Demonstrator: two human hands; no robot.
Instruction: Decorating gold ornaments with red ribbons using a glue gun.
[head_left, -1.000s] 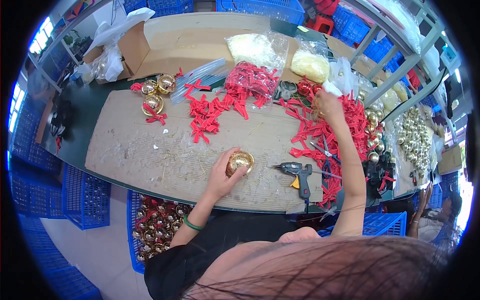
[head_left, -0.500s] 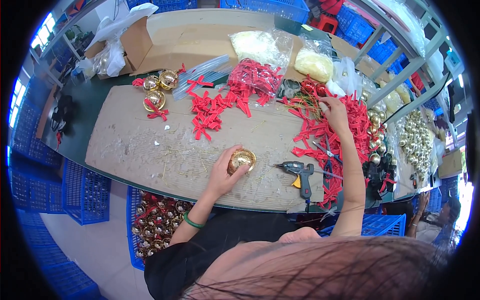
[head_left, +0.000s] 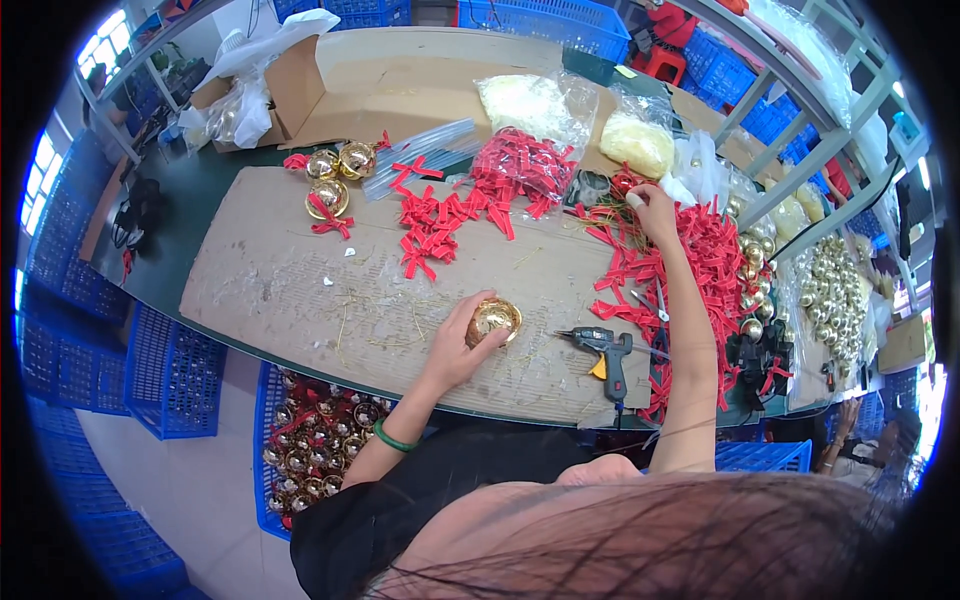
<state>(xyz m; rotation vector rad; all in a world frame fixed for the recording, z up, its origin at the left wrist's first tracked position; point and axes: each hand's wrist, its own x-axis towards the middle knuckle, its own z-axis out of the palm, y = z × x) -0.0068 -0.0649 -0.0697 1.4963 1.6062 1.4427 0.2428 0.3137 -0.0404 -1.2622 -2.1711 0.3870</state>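
Note:
My left hand (head_left: 462,345) wraps around a shiny gold jingle bell (head_left: 497,321), held low over the worn cardboard sheet (head_left: 290,270). At the far right of that sheet, my right hand (head_left: 655,212) reaches down among thin gold cords (head_left: 612,214); a white cover shows on one finger. Its fingers are drawn together, and what they pinch is too small to make out. Beside this hand lies a large heap of red velvet bows (head_left: 705,262). A glue gun (head_left: 605,356) with a yellow trigger rests between my forearms, near the front edge.
Three gold bells with red bows (head_left: 328,197) stand at the back left. More bows spill from a clear bag (head_left: 525,160). Scissors (head_left: 661,303) lie by the heap, with loose gold bells (head_left: 755,270) beyond. A blue crate (head_left: 265,450) of finished-looking bells stands below the table.
My right hand has shifted slightly within the cords, its fingers now lower and closer together. The left hand keeps hold of the gold bell. The whole view has shifted a little.

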